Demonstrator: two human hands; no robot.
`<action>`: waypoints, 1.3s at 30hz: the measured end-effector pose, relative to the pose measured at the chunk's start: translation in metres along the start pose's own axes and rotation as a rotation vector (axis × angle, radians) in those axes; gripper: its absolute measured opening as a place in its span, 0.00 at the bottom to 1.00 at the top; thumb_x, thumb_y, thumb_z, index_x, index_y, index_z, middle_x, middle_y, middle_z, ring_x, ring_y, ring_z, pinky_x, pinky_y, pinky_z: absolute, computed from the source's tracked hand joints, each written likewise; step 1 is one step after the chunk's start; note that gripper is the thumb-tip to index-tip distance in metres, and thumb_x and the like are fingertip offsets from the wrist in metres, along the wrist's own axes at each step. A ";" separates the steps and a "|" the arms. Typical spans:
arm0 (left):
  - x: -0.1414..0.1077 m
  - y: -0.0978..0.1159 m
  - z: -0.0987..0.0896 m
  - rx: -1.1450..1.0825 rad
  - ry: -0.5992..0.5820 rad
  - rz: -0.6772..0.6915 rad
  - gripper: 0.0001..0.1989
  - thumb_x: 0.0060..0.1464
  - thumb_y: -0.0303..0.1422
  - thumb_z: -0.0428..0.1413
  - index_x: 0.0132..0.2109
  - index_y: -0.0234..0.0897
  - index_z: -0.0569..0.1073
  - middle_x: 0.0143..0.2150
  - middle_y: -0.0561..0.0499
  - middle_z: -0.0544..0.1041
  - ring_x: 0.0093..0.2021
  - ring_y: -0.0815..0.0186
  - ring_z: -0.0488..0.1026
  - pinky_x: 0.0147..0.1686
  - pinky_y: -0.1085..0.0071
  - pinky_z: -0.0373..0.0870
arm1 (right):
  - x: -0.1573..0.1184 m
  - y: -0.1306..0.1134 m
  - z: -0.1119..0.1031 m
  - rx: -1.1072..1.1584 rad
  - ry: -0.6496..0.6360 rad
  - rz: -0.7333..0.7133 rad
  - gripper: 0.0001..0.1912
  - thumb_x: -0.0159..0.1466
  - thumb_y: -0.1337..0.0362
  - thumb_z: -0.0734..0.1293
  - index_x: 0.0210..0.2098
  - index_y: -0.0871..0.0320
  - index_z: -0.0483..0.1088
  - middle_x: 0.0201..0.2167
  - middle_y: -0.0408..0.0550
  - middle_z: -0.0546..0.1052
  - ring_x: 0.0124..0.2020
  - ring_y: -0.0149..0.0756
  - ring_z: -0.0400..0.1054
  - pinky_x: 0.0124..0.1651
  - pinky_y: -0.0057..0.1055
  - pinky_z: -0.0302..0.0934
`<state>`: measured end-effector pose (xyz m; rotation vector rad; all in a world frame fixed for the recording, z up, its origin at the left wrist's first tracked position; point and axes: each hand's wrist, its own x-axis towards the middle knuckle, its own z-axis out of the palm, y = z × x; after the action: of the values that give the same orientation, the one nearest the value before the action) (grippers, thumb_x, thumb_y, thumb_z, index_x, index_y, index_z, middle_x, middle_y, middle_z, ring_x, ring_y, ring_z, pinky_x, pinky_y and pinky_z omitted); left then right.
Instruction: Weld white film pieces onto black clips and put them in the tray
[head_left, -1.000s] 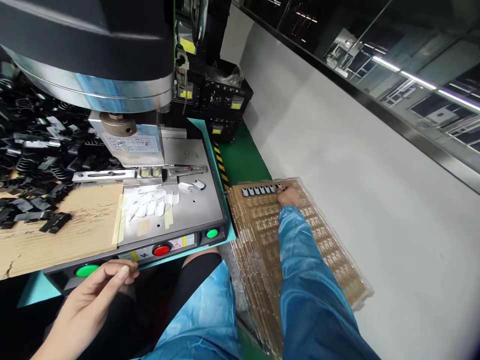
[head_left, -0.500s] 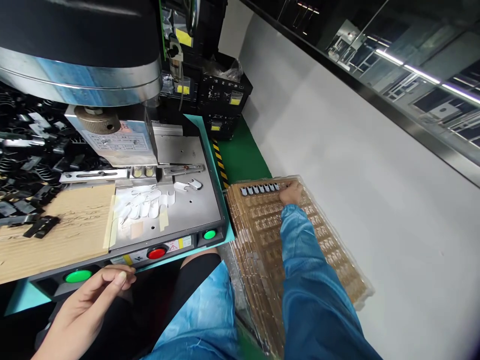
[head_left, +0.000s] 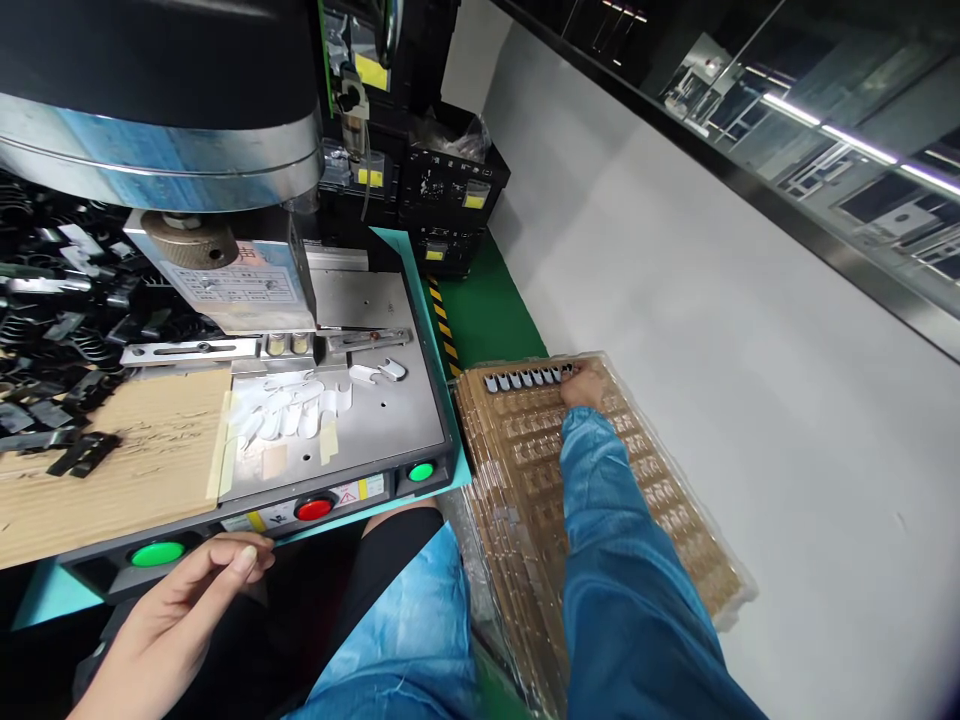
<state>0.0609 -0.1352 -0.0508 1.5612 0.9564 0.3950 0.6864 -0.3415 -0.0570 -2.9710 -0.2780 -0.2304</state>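
My right hand reaches to the far end of a clear plastic tray, fingers closed at the end of a row of small metal parts. At its fingertips shows the dark end of one more such part, mostly hidden by the hand. My left hand hovers beside the front edge of the press, thumb and fingers pressed together with nothing visible in them. Near it are a green button and a red button. Loose white metal pieces lie on the press's steel plate.
The press head overhangs the plate and its metal fixture. Black spring-fitted parts are heaped on the left, behind cardboard. Black bins stand at the back, and a grey wall borders the tray stack.
The right hand is still at the row's end, but a dark part end now shows by its fingertips. My left hand stays where it was. The view shifts slightly.
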 end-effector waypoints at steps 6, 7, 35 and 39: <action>-0.001 -0.001 -0.001 0.019 -0.015 0.002 0.21 0.60 0.57 0.61 0.39 0.43 0.80 0.45 0.50 0.82 0.46 0.61 0.79 0.48 0.75 0.76 | -0.005 0.011 -0.010 0.031 0.010 0.000 0.18 0.69 0.67 0.66 0.57 0.64 0.74 0.48 0.64 0.82 0.54 0.50 0.77 0.59 0.40 0.68; -0.001 -0.002 -0.001 0.019 -0.028 0.013 0.21 0.61 0.56 0.61 0.38 0.43 0.79 0.45 0.50 0.82 0.46 0.61 0.79 0.49 0.76 0.76 | -0.006 0.013 -0.012 0.038 0.006 0.003 0.18 0.69 0.67 0.67 0.57 0.64 0.73 0.48 0.62 0.82 0.53 0.50 0.77 0.58 0.40 0.68; 0.001 -0.002 0.004 0.092 -0.030 0.040 0.24 0.60 0.59 0.59 0.35 0.43 0.77 0.42 0.48 0.82 0.44 0.58 0.81 0.47 0.71 0.79 | 0.017 0.013 -0.009 0.147 0.157 0.072 0.17 0.71 0.60 0.63 0.52 0.61 0.77 0.48 0.61 0.80 0.49 0.46 0.75 0.54 0.39 0.65; -0.001 0.002 0.005 0.083 -0.030 0.053 0.24 0.59 0.60 0.59 0.35 0.43 0.77 0.42 0.48 0.82 0.44 0.58 0.80 0.46 0.71 0.79 | 0.012 0.038 -0.036 0.226 0.256 0.141 0.17 0.70 0.61 0.61 0.49 0.58 0.78 0.45 0.59 0.81 0.45 0.46 0.75 0.52 0.40 0.66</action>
<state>0.0647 -0.1391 -0.0500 1.6664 0.9202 0.3720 0.7003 -0.3817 -0.0250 -2.6857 -0.0578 -0.5191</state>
